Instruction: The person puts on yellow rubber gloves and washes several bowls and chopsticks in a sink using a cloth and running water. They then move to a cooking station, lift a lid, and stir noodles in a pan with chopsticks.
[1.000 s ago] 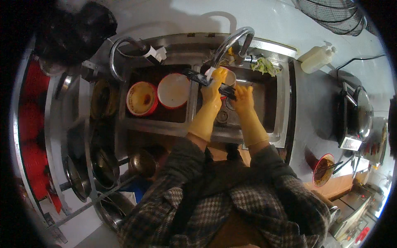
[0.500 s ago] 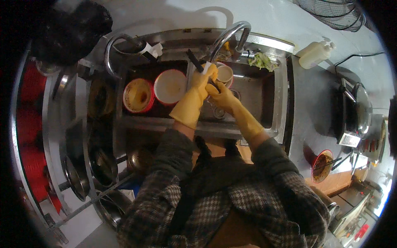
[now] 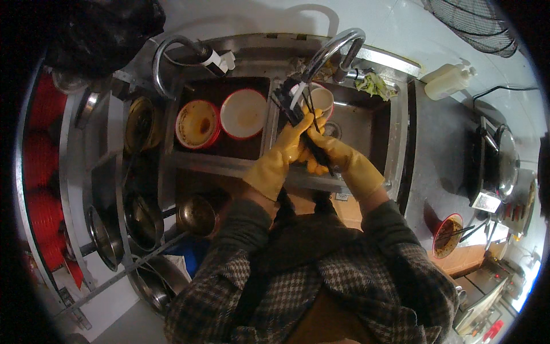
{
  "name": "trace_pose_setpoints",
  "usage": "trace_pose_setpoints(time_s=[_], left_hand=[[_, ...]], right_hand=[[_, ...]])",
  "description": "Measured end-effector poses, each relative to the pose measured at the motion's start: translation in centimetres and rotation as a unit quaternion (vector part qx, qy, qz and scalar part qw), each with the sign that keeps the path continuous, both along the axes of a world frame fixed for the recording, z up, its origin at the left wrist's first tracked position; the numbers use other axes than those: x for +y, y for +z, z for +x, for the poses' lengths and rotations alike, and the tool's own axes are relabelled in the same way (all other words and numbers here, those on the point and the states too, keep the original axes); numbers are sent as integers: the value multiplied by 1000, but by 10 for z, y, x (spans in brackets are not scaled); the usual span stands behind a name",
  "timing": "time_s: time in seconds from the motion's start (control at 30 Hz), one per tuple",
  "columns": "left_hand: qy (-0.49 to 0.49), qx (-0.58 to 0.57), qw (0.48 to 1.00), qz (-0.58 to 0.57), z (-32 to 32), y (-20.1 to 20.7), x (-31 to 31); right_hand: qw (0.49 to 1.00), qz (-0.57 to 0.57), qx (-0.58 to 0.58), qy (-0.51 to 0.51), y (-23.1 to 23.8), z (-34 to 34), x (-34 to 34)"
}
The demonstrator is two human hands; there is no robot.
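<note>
Over the near edge of the right sink basin, my left hand and my right hand, both in yellow rubber gloves, are closed around a bundle of dark chopsticks. The bundle slants from the far left down to the near right, its ends poking out past both gloves. Among its far ends is a pale strip I cannot identify. Beyond my hands, a white bowl sits in the basin, partly hidden by the bundle. My fingers overlap, so their exact grip is hard to make out.
Stacked red-rimmed bowls and a white bowl stand in the left basin. A curved faucet arches over the right basin, near leafy scraps. At right are a soap bottle and a soiled bowl with chopsticks.
Both hands have drawn nearer to me and slightly right, with the bundle. The chopsticks now show far more, sticking out at both ends. The view has shifted a little.
</note>
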State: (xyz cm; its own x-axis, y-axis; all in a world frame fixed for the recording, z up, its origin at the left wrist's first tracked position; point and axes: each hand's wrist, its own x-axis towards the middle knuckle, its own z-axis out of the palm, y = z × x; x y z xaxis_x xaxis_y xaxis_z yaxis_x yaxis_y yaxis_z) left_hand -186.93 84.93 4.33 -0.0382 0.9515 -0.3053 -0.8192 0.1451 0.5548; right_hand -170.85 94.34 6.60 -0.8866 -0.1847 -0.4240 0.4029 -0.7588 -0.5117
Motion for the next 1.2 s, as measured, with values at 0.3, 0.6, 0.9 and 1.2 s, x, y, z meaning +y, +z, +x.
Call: trace_pose_setpoints(time_s=[0.3, 0.6, 0.9, 1.2], left_hand=[[209, 141, 967, -30, -23, 9, 45], [208, 30, 977, -31, -56, -19, 65], [109, 839, 531, -47, -28, 44, 13], [136, 684, 713, 67, 8, 42, 28]], right_hand=[[931, -258, 253, -47, -59, -34, 18], [837, 332, 18, -435, -98, -40, 63], [679, 645, -193, -294, 18, -2, 192], [787, 526, -179, -269, 14, 162, 52]])
